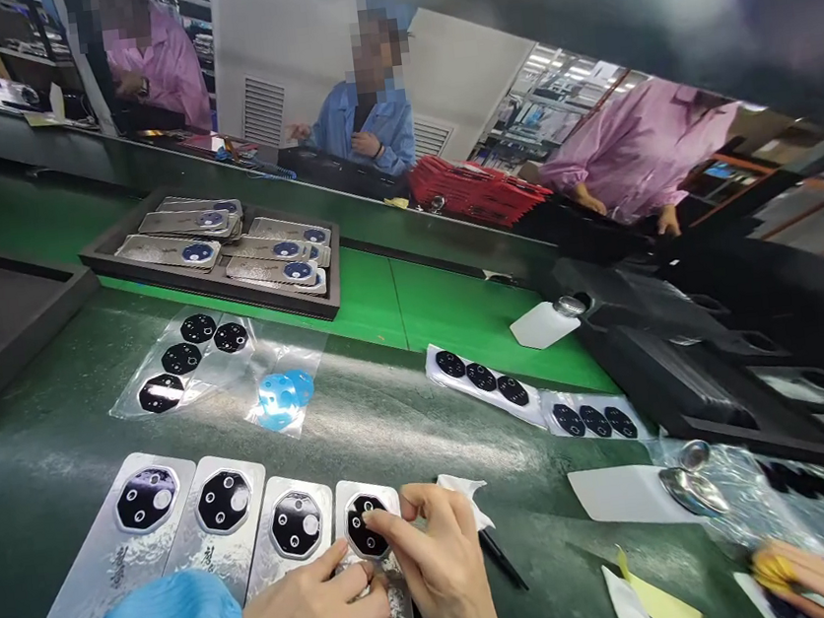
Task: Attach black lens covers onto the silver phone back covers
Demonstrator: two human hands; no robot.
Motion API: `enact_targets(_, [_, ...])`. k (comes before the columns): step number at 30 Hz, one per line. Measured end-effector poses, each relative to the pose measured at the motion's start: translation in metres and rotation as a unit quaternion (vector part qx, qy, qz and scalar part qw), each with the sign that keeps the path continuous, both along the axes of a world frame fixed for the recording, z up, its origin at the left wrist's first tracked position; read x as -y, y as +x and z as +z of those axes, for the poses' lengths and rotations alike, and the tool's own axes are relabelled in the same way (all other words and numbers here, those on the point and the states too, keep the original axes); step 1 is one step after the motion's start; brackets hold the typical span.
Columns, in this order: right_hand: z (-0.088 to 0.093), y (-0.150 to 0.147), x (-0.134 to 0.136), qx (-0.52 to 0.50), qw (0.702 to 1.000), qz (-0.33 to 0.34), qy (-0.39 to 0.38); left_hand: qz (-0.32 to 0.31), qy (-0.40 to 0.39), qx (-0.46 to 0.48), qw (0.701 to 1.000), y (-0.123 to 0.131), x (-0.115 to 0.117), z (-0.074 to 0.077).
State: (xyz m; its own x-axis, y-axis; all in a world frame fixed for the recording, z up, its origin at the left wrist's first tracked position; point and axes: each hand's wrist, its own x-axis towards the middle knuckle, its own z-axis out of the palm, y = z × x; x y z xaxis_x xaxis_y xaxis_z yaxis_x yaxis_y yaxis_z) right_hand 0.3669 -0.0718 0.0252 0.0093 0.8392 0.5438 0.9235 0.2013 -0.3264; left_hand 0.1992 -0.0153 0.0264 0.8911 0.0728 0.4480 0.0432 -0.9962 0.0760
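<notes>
Four silver metal plates lie side by side in front of me, each with a black octagonal piece at its far end. On the rightmost plate (343, 500), my right hand (441, 564) has its fingertips drawn together over the black octagonal piece (364, 538); whatever they may pinch is hidden. My left hand (317, 612) rests across the same plate, its index finger stretched toward the near edge of that piece. Beside it lies another plate (270, 575) with its own black octagonal piece (289, 531). A crumpled white wipe (471, 503) and a black pen (504, 558) lie right of my right hand.
A dark tray (269, 300) holds stacked plates. Clear film (130, 381) bears black octagons and blue pieces (284, 398). Strips of black octagons (480, 378) lie farther right. A co-worker's hand (821, 575) with yellow finger covers works at lower right. Several people sit or stand beyond.
</notes>
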Motion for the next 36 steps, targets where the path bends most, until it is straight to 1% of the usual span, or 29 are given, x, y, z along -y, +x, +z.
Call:
enact_targets(5, [0.001, 0.001, 0.001, 0.014, 1.000, 0.002, -0.008, 0.003, 0.001, 0.006, 1.000, 0.000, 0.001, -0.001])
enact_targets(8, [0.001, 0.002, 0.001, 0.023, 1.000, -0.007, 0.005, 0.003, 0.004, 0.011, 1.000, 0.000, 0.001, -0.001])
enact_targets(12, [0.001, 0.002, 0.000, 0.025, 1.000, 0.006, -0.007, 0.003, 0.005, 0.005, 1.000, 0.000, 0.001, -0.001])
enact_targets(15, [-0.001, 0.001, -0.001, 0.021, 1.000, 0.001, 0.004, 0.000, 0.006, -0.004, 1.000, -0.001, 0.001, -0.002])
enact_targets(17, [-0.001, 0.002, -0.003, 0.018, 1.000, 0.003, -0.001, -0.004, 0.007, -0.013, 1.000, -0.002, 0.001, -0.001])
enact_targets(19, [0.000, 0.005, -0.003, -0.003, 1.000, 0.013, -0.021, -0.005, 0.011, -0.018, 1.000, -0.002, 0.001, 0.000])
enact_targets(21, [0.004, 0.010, -0.002, -0.048, 0.998, 0.015, -0.036, -0.007, 0.022, -0.025, 0.999, -0.003, 0.002, 0.000])
enact_targets(24, [0.014, 0.015, 0.003, -0.114, 0.993, -0.018, -0.029, 0.002, 0.052, -0.028, 0.998, -0.002, 0.005, 0.000])
enact_targets(26, [0.020, 0.010, 0.008, -0.133, 0.990, -0.034, -0.027, 0.020, 0.070, -0.019, 0.997, -0.003, 0.009, 0.001])
enact_targets(27, [0.022, 0.006, 0.010, -0.132, 0.990, -0.032, -0.031, 0.027, 0.074, -0.015, 0.997, -0.005, 0.010, 0.002])
enact_targets(29, [0.023, -0.008, 0.012, -0.118, 0.992, -0.015, -0.048, 0.027, 0.075, -0.003, 0.997, -0.012, 0.012, 0.005])
enact_targets(32, [0.018, -0.029, 0.011, -0.091, 0.993, 0.002, -0.073, 0.023, 0.079, 0.024, 0.996, -0.035, 0.011, 0.009])
enact_targets(36, [0.007, -0.047, 0.001, -0.070, 0.994, 0.019, -0.088, 0.012, 0.089, -0.005, 0.996, -0.068, -0.002, 0.008])
